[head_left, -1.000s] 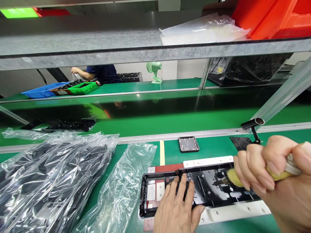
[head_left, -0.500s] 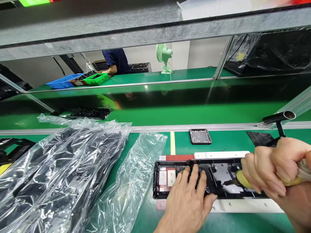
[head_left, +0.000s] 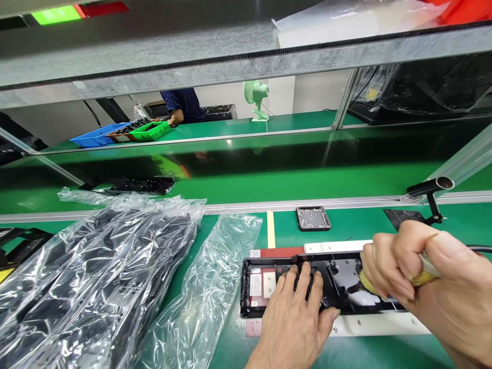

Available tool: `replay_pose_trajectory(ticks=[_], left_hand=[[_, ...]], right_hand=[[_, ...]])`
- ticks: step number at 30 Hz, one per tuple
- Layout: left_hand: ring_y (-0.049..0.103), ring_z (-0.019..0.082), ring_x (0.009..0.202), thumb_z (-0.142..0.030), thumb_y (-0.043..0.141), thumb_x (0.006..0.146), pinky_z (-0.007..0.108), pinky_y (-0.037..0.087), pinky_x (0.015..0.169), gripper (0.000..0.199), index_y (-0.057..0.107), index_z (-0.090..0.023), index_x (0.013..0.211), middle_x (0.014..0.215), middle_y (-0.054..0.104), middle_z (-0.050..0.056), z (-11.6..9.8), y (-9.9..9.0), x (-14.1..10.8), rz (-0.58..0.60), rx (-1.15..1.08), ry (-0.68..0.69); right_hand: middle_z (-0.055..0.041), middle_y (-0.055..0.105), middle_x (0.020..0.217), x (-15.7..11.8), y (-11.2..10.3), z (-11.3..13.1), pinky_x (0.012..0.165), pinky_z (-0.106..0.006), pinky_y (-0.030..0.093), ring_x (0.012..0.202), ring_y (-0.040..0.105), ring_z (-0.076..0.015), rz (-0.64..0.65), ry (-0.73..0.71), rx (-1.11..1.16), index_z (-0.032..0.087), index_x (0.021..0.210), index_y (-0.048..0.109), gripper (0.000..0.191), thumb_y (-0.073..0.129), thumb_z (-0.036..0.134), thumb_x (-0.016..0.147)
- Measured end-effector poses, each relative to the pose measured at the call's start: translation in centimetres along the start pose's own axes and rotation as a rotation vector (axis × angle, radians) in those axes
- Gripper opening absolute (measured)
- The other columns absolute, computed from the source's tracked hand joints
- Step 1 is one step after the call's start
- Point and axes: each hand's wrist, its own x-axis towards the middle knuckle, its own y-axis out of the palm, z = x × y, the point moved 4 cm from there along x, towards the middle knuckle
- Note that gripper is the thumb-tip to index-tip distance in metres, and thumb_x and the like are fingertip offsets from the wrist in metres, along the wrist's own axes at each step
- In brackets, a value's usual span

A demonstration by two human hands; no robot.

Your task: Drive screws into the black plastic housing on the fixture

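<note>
My left hand (head_left: 292,315) lies with fingers spread on a long black plastic housing (head_left: 332,293), pressing on its middle-left part. Wrapped round a yellow-and-pale electric screwdriver (head_left: 367,283) is my right hand (head_left: 417,266), over the housing's right half. The screwdriver leans down to the left; its tip is hidden by my hand and the housing wall. Beneath the housing is a fixture with a red board (head_left: 282,252) and white blocks (head_left: 378,325). A small black tray (head_left: 313,219) of tiny metal screws sits behind it.
Clear plastic bags (head_left: 215,287) and bagged black parts (head_left: 115,271) cover the left side. A black tube holder (head_left: 430,192) stands at the right. A metal shelf (head_left: 215,72) crosses overhead. Beyond the partition are a green fan (head_left: 255,97), bins (head_left: 149,131) and a co-worker's sleeve (head_left: 184,102).
My right hand and the screwdriver have shifted slightly left along the housing, and a black cord now shows behind the hand. My left hand stays in place. The view has tilted up slightly.
</note>
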Motion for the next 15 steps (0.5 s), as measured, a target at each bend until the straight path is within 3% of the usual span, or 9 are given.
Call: replay_pose_trajectory(ticks=[9, 12, 15], left_hand=[[0.064, 0.031, 0.121, -0.051, 0.04, 0.106, 0.048, 0.061, 0.095, 0.052, 0.057, -0.02, 0.144, 0.146, 0.06, 0.009, 0.4, 0.2, -0.1, -0.029, -0.027, -0.007], [0.064, 0.027, 0.124, -0.048, 0.034, 0.108, 0.04, 0.061, 0.096, 0.053, 0.052, -0.018, 0.148, 0.15, 0.056, 0.012, 1.0, 0.1, -0.7, -0.126, -0.037, -0.006], [0.07, 0.024, 0.115, -0.035, 0.041, 0.106, 0.034, 0.063, 0.09, 0.039, 0.061, -0.021, 0.136, 0.133, 0.068, 0.012, 1.8, -0.4, 0.1, -0.272, -0.072, 0.015]], right_hand=[[0.0016, 0.046, 0.048, -0.1, 0.1, -0.5, 0.042, -0.028, 0.038, 0.044, 0.041, -0.0144, 0.04, -0.015, -0.005, 0.022, 0.062, 0.051, 0.043, 0.056, 0.048, 0.096], [0.0006, 0.049, 0.053, -0.5, -0.2, -1.3, 0.049, -0.029, 0.042, 0.049, 0.047, -0.0146, 0.065, -0.041, -0.055, 0.021, 0.064, 0.051, 0.048, 0.046, 0.049, 0.103], [-0.0009, 0.053, 0.056, -0.6, 0.3, -1.5, 0.056, -0.029, 0.045, 0.054, 0.052, -0.0142, 0.117, -0.099, -0.188, 0.021, 0.064, 0.051, 0.054, 0.039, 0.052, 0.106]])
